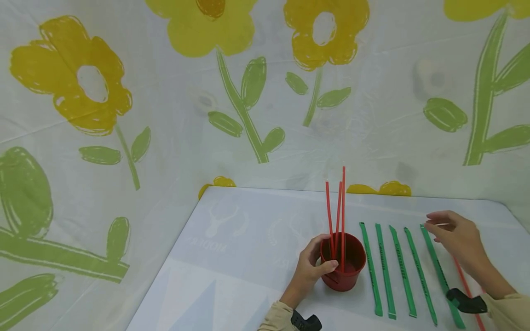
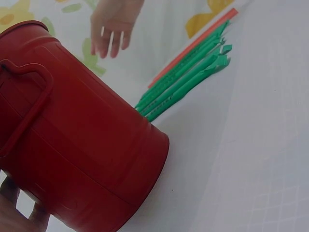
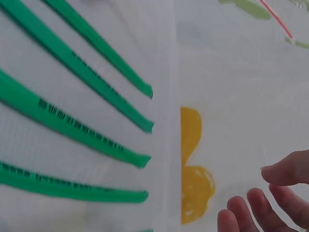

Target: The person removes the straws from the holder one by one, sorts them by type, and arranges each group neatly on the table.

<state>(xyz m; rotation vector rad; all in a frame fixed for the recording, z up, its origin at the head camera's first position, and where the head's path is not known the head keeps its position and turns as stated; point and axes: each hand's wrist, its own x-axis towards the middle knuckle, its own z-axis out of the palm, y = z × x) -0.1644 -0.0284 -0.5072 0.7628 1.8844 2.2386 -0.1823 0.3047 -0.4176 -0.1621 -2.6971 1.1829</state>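
Note:
My left hand [image 1: 307, 267] grips a small red metal bucket [image 1: 342, 281] by its side, thumb over the rim. Three thin red straws [image 1: 342, 216] stand upright in it, leaning slightly. From the left wrist, the bucket [image 2: 87, 125] fills the near side, its wire handle hanging against the wall. My right hand [image 1: 463, 239] hovers over the far end of the rightmost green paper-wrapped straw [image 1: 440, 271]. In the right wrist view its loosely bent fingers [image 3: 258, 205] hold nothing, thumb apart from them.
Several green wrapped straws [image 1: 385, 273] lie side by side right of the bucket, black print along them. A red straw [image 1: 463, 276] lies under the right forearm. Behind the white table [image 1: 232, 230] hangs a flower-printed cloth [image 1: 381, 105].

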